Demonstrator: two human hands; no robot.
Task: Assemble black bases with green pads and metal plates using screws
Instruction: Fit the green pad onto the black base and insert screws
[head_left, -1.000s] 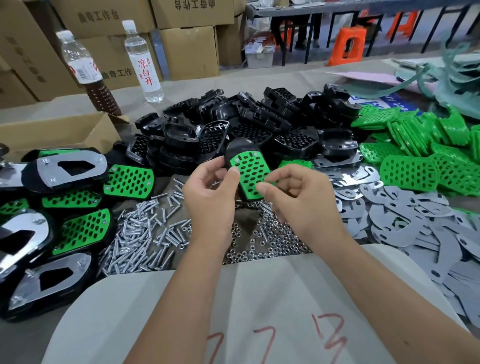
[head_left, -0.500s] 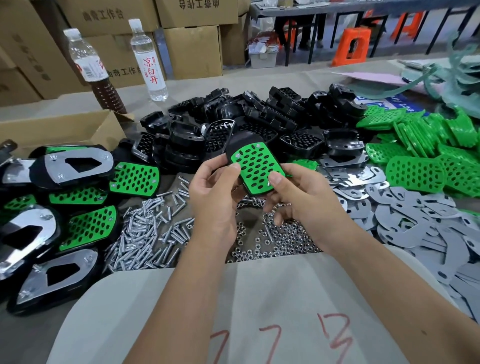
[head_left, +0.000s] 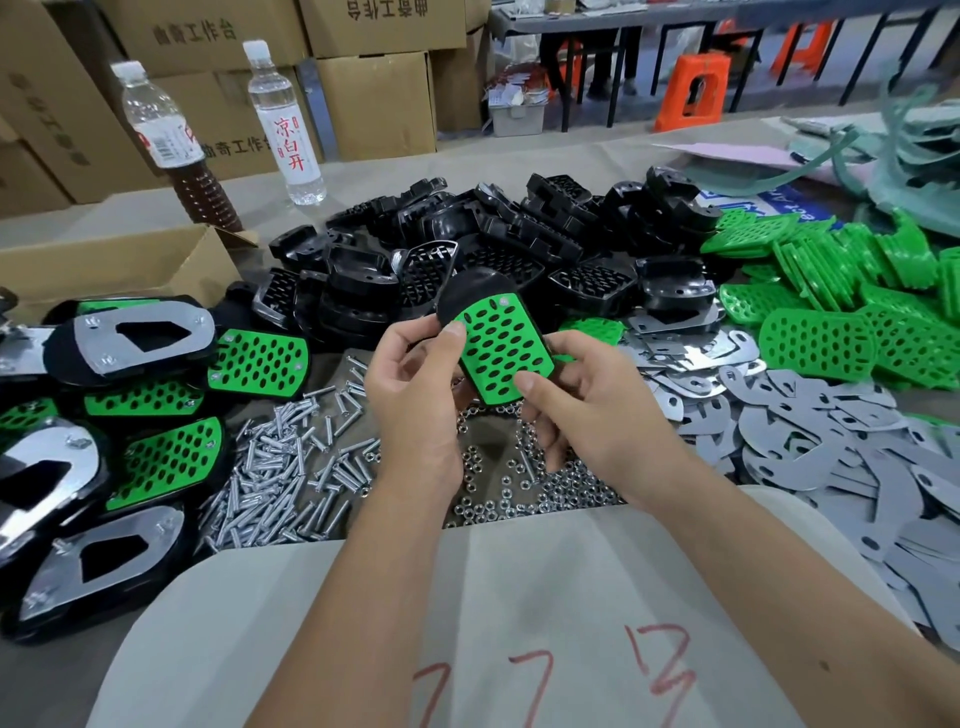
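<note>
Left hand (head_left: 410, 395) of mine grips the black base (head_left: 467, 291) by its left edge, thumb pressed on the upper left corner of the green pad (head_left: 501, 348) seated on it. To the far left on the counter (head_left: 571, 150) lie finished assemblies (head_left: 140, 338); just below my left hand sits a heap of screws (head_left: 291, 462), with nuts (head_left: 519, 488) beside them under the piece. I hold it raised above those nuts, tilted toward me. Right hand (head_left: 587, 405) holds the pad's lower right edge, thumb on its bottom corner. Farther right lie metal plates (head_left: 810, 431) and loose green pads (head_left: 852, 332).
</note>
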